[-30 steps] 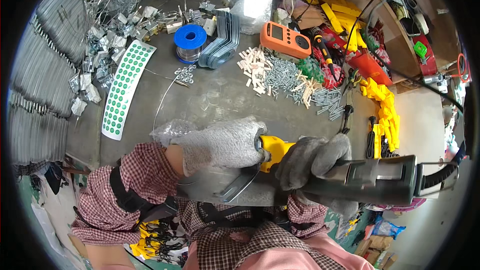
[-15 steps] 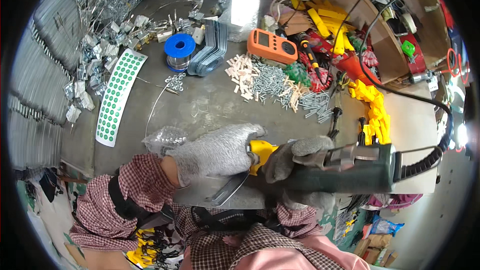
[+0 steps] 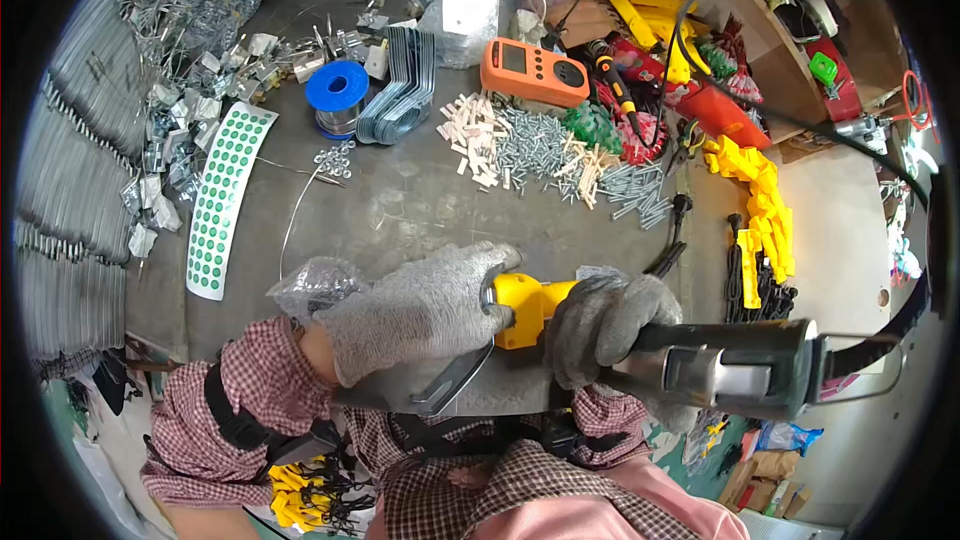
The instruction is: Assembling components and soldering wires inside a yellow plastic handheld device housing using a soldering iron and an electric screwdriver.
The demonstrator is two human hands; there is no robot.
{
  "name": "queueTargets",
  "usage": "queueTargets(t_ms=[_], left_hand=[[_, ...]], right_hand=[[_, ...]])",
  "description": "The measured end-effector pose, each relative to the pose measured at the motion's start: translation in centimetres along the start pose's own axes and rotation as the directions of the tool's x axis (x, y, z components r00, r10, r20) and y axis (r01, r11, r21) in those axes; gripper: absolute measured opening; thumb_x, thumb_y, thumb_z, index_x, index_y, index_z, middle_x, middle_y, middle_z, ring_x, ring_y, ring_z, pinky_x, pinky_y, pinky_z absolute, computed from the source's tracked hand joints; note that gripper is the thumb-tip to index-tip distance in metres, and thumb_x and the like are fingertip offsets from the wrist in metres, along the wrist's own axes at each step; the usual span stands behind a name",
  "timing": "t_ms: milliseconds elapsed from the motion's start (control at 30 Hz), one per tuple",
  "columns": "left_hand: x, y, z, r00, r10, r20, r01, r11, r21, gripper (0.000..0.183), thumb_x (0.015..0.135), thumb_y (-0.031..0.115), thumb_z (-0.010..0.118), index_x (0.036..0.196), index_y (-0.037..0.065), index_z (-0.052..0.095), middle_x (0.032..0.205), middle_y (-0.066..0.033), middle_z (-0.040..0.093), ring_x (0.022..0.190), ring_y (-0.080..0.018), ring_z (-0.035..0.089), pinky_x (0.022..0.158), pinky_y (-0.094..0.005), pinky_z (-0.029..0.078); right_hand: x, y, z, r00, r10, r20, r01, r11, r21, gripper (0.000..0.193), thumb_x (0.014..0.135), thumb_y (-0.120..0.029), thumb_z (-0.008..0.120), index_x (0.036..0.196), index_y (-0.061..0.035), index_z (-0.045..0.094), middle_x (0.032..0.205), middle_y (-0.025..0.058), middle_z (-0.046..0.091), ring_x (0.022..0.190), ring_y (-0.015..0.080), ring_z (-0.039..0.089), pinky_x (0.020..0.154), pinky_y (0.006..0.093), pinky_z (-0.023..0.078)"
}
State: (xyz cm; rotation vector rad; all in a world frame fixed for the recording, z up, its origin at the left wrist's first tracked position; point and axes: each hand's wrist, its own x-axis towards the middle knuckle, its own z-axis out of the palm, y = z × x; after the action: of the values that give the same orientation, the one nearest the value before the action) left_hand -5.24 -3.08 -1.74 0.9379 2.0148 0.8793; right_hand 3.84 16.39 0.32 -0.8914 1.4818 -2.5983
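My left hand (image 3: 425, 305), in a grey knit glove, pinches a yellow plastic handle piece (image 3: 518, 312) near the table's front edge. A bent flat metal strip (image 3: 455, 380) reaches down from beside this piece; whether they are joined is hidden. My right hand (image 3: 612, 328), gloved too, is closed around the front end of a dark green, cylindrical corded power tool (image 3: 720, 368), which looks like an electric screwdriver. Its fingers are at the right end of the yellow piece. The tool's tip is hidden by the hand. A crinkled clear plastic bag (image 3: 315, 285) lies beside my left wrist.
Screws (image 3: 545, 150), pale small pegs (image 3: 475, 135) and an orange meter (image 3: 535, 72) lie beyond my hands. Further left are a blue solder spool (image 3: 338, 90), a green-dotted sticker sheet (image 3: 228, 205) and stacked metal strips (image 3: 70, 280). Yellow parts (image 3: 765, 210) and a black cable (image 3: 840, 125) are right.
The power tool and my right hand have shifted right and nearer to me, uncovering more of the yellow piece. My left hand keeps its hold, and the view has shifted slightly.
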Motion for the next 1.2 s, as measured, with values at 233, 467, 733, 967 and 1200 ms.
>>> queueTargets(t_ms=[233, 467, 733, 967, 1200], left_hand=[[-0.2, 0.0, 0.7, 0.984, 0.113, -0.137, -0.135, 0.977, -0.164, 0.069, 0.088, 0.018, 0.074, 0.149, 0.003, 0.046, 0.143, -0.0227, 0.055, 0.134, -0.033, 0.055, 0.11, -0.0388, 0.047], [-0.7, -0.9, 0.8, 0.983, 0.143, -0.116, -0.151, 0.986, -0.068, 0.068, 0.09, 0.021, 0.075, 0.148, -0.002, 0.045, 0.139, -0.0232, 0.059, 0.128, -0.0309, 0.06, 0.107, -0.0385, 0.048], [-0.4, 0.1, -0.1, 0.998, 0.026, -0.057, -0.032, 0.995, -0.098, 0.068, 0.089, 0.033, 0.076, 0.141, -0.001, 0.051, 0.127, -0.0231, 0.064, 0.119, -0.0376, 0.063, 0.103, -0.0426, 0.051], [-0.2, -0.9, 0.2, 0.989, 0.117, -0.093, -0.122, 0.991, -0.049, 0.07, 0.09, 0.039, 0.074, 0.144, 0.002, 0.05, 0.136, -0.0207, 0.06, 0.124, -0.037, 0.06, 0.105, -0.0437, 0.049], [-0.1, -0.4, -0.4, 0.998, 0.061, -0.009, -0.061, 0.997, -0.056, 0.068, 0.091, 0.037, 0.072, 0.146, 0.005, 0.049, 0.133, -0.0211, 0.061, 0.12, -0.04, 0.06, 0.105, -0.0457, 0.048]], right_hand=[[-0.9, -0.4, 0.9, 0.951, -0.209, -0.227, 0.159, 0.963, -0.22, 0.061, 0.083, -0.055, 0.079, 0.102, -0.0024, 0.053, 0.08, 0.0166, 0.064, 0.056, 0.0275, 0.063, 0.049, 0.0413, 0.055], [4.5, -2.4, 2.0, 0.839, -0.532, -0.114, 0.461, 0.807, -0.37, 0.084, 0.083, -0.072, 0.07, 0.125, -0.002, 0.048, 0.079, 0.015, 0.061, 0.059, 0.0246, 0.064, 0.043, 0.0347, 0.052], [3.3, 0.4, 0.1, 0.892, -0.162, -0.422, 0.029, 0.952, -0.304, 0.078, 0.082, -0.067, 0.074, 0.116, -0.0016, 0.049, 0.077, 0.0157, 0.063, 0.062, 0.0281, 0.063, 0.058, 0.042, 0.054], [3.6, 0.5, -0.8, 0.835, -0.332, -0.439, 0.225, 0.934, -0.278, 0.086, 0.077, -0.083, 0.066, 0.111, -0.0051, 0.049, 0.071, 0.0103, 0.063, 0.052, 0.0251, 0.062, 0.047, 0.0395, 0.055], [4.1, 0.3, -1.0, 0.826, -0.273, -0.493, 0.166, 0.954, -0.249, 0.08, 0.078, -0.073, 0.074, 0.106, -0.0021, 0.05, 0.077, 0.0141, 0.065, 0.059, 0.0279, 0.065, 0.054, 0.0417, 0.056]])
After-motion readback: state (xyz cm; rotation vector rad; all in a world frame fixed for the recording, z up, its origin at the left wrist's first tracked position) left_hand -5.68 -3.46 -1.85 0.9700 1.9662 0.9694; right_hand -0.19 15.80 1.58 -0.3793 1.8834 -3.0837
